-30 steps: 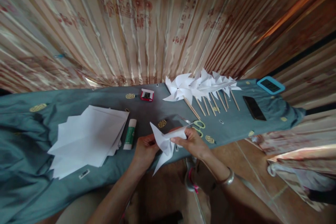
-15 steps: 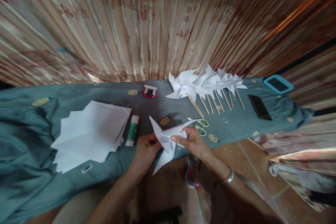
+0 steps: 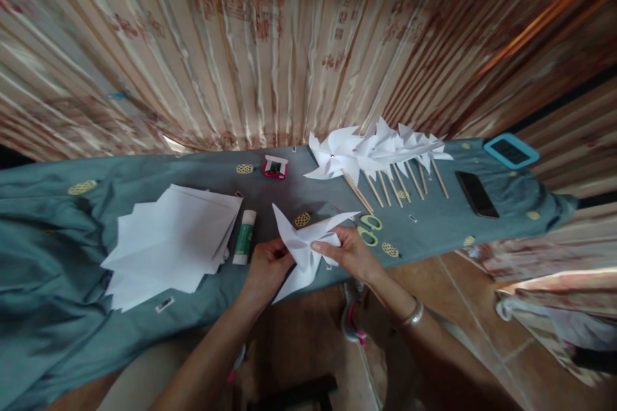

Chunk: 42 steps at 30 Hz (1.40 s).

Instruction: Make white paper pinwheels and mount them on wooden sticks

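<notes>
Between both hands, over the near edge of the table, is a white paper pinwheel (image 3: 301, 246) with its pointed blades spread. My left hand (image 3: 270, 266) pinches its left side, the fingertips partly behind the paper. My right hand (image 3: 349, 252) grips it from the right, the thumb pressed near the centre where the folds meet. Left of my left hand a green and white glue stick (image 3: 243, 237) lies on the cloth. Scissors with pale green handles (image 3: 369, 230) lie just beyond my right hand, their blades partly hidden by the paper.
A stack of white paper sheets (image 3: 164, 250) lies at the left. Several finished pinwheels on wooden sticks (image 3: 344, 153) lie along the back. A small red box (image 3: 275, 167) sits at the back middle. A dark phone (image 3: 477, 194) and a blue-framed device (image 3: 511, 151) are at the right.
The pinwheel and both hands have shifted slightly up and left in view. Both hands keep their hold, and the right thumb stays near the centre. The camera view has moved a little.
</notes>
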{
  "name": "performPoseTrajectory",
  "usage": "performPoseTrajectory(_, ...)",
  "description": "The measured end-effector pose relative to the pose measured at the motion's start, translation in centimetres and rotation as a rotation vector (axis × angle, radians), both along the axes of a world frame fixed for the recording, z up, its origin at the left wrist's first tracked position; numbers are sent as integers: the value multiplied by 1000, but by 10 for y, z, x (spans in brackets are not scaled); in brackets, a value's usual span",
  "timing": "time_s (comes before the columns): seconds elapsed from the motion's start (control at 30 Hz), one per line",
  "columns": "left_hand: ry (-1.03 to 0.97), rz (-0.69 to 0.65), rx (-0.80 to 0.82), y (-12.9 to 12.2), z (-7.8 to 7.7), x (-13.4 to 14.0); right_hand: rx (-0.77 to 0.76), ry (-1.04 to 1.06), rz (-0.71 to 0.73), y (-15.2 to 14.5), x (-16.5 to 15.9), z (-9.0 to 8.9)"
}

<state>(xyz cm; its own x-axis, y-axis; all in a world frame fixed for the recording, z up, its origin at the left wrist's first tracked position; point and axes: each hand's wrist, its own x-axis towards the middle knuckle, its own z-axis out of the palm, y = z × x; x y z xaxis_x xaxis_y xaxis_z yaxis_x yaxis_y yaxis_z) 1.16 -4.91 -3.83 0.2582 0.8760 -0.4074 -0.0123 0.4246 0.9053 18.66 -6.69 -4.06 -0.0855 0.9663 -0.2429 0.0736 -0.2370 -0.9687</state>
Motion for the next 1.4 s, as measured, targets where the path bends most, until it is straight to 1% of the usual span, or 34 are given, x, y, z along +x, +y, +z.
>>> performPoseTrajectory(0.07,-22,-34,7,0,-1,-1,6,26,9,1,2,0)
performPoseTrajectory(0.17,-18,-115,58,0,-5,-3,3,49,18,1,5,0)
performPoseTrajectory(0.3,92,-206,167,1,-9,-8,2,48,49,2,7,-3)
performPoseTrajectory(0.43,130,-218,266,-1,-9,-11,8,48,78,3,7,-6)
performPoseTrajectory(0.7,180,-233,369,-3,-4,-11,21,25,102,4,8,-9)
performPoseTrajectory(0.83,208,-248,392,-3,-5,-11,57,-42,162,4,10,-5)
performPoseTrajectory(1.0,302,-265,484,-4,-12,-14,86,-134,231,4,13,-3)
performPoseTrajectory(1.23,341,-336,501,-5,-14,-16,131,-229,306,4,16,-3)
performPoseTrajectory(1.4,374,-376,544,-5,-17,-17,183,-382,385,3,18,0)
